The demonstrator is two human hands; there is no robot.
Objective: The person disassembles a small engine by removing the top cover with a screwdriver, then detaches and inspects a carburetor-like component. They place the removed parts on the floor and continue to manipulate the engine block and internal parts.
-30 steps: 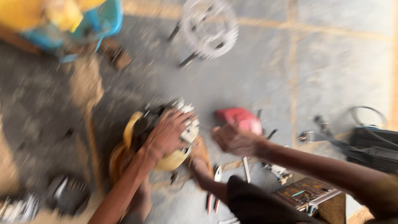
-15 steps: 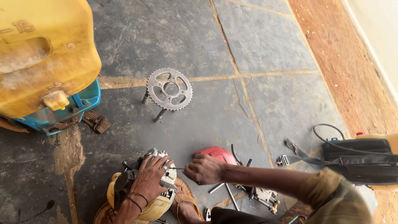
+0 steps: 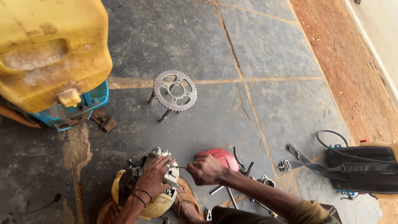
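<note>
My left hand (image 3: 155, 176) rests flat on top of a small grey engine block (image 3: 166, 164) that sits in a yellow bowl (image 3: 155, 205) at the bottom of the view. My right hand (image 3: 204, 169) is closed around a thin metal tool (image 3: 178, 167) whose tip points at the engine. Both wrists come up from the bottom edge. A red cover (image 3: 222, 157) lies just behind my right hand. My sandalled foot (image 3: 186, 205) is beneath the two hands.
A toothed sprocket (image 3: 175, 90) stands on short legs on the stone floor. A yellow jerrycan (image 3: 45, 49) sits on a blue crate (image 3: 89, 103) at the left. Loose metal tools (image 3: 244, 182) lie right of my arm; a black bag (image 3: 360, 168) with straps lies far right, by red soil (image 3: 348, 62).
The view has steadied and tilted up from a blurred look. My right hand has moved left to meet the engine; my left hand stays on it.
</note>
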